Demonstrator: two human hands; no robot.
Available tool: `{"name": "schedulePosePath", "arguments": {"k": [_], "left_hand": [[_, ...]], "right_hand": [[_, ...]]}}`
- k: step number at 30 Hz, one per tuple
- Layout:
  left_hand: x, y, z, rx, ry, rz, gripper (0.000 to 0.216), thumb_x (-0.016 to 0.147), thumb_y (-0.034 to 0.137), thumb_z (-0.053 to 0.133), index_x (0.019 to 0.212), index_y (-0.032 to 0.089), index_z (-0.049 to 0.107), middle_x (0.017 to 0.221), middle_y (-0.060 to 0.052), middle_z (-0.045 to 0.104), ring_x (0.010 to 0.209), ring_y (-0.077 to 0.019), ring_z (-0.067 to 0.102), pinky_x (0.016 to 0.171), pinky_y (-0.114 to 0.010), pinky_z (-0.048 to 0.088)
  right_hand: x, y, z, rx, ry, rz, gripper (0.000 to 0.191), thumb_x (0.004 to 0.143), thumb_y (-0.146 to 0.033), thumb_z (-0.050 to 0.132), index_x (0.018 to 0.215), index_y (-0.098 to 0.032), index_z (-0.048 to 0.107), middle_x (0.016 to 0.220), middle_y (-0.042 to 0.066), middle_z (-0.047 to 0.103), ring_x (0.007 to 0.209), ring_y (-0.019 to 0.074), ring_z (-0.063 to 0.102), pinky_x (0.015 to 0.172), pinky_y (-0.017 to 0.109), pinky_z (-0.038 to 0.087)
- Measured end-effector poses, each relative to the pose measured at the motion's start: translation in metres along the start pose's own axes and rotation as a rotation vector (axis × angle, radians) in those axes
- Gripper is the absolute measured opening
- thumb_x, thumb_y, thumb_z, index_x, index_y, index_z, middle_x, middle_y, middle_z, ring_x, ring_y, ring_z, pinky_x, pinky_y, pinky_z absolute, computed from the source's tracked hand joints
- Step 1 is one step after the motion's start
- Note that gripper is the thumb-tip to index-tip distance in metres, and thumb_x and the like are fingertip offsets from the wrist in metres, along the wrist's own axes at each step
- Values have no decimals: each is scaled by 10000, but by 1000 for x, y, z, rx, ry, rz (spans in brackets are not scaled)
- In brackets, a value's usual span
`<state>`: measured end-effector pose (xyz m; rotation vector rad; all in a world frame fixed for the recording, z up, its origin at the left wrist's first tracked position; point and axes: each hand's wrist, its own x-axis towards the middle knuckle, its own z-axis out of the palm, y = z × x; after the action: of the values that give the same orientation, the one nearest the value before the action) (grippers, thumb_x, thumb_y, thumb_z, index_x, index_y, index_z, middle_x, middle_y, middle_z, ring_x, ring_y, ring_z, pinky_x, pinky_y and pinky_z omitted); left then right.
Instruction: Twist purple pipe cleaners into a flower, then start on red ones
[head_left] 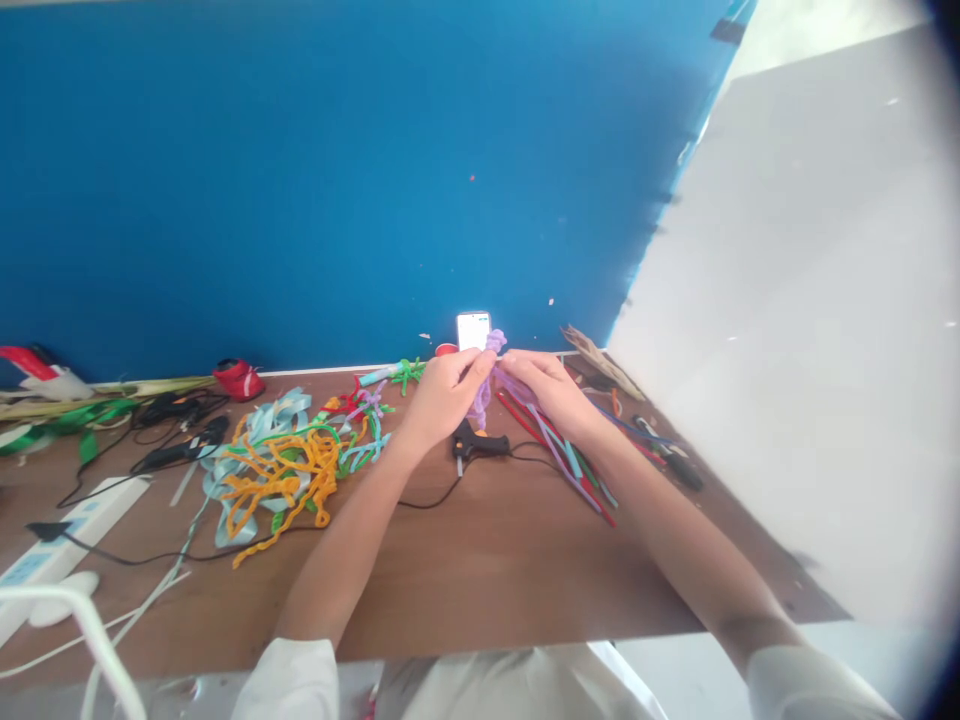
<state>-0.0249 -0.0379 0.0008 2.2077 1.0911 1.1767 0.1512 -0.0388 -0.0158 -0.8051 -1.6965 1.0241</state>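
Purple pipe cleaners (481, 402), twisted and looped at the top, are held up between my two hands over the back of the table. My left hand (456, 385) is closed, thumb and fingertips pinching them. Close beside it, my right hand (546, 382) pinches the purple strands as well, and part of them trails down beneath its palm. Just below my hands a black hot glue gun (480, 443) lies on the table. Loose straight pipe cleaners (577, 470) in red, purple and light blue lie under my right forearm. Behind my hands a phone (473, 329) leans upright with its screen lit.
Left on the brown table (465, 570) is a tangle of orange pipe cleaners (289, 475) and pale blue ribbon (281, 415). Further left are a white power strip (82, 525), black cords and a red pouch-like item (238, 380). A blue wall (315, 180) rises behind.
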Motion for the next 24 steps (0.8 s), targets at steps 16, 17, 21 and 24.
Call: {"name": "schedulePosePath", "arguments": {"k": [16, 17, 21, 24], "left_hand": [[-2, -6, 4, 392, 41, 129, 484, 1033, 466, 405, 659, 188, 538, 615, -17, 581, 573, -142, 460, 578, -288, 246], [-2, -5, 7, 404, 56, 82, 506, 1030, 479, 400, 641, 189, 544, 579, -17, 564, 545, -142, 437, 567, -295, 218], [-3, -3, 14, 332, 32, -61, 527, 1014, 478, 398, 599, 186, 541, 541, -16, 549, 524, -139, 417, 556, -300, 200], [-1, -8, 15, 174, -50, -156, 529, 995, 474, 412, 555, 186, 470, 526, 1, 519, 532, -131, 428, 542, -286, 232]], "right_hand": [[2, 4, -1, 199, -105, 101, 350, 884, -385, 594, 603, -198, 500, 562, -36, 473, 537, 114, 389, 562, 272, 305], [2, 4, -2, 90, -90, 53, 355, 894, -363, 571, 592, -199, 484, 565, -34, 463, 543, 116, 382, 567, 276, 299], [1, 3, -7, -576, -89, -312, 338, 930, -237, 496, 595, -192, 484, 590, -15, 450, 580, 132, 378, 603, 299, 291], [1, 5, -6, -1065, -102, -639, 321, 976, -202, 468, 667, -177, 553, 655, 36, 546, 651, 169, 446, 660, 321, 317]]}}
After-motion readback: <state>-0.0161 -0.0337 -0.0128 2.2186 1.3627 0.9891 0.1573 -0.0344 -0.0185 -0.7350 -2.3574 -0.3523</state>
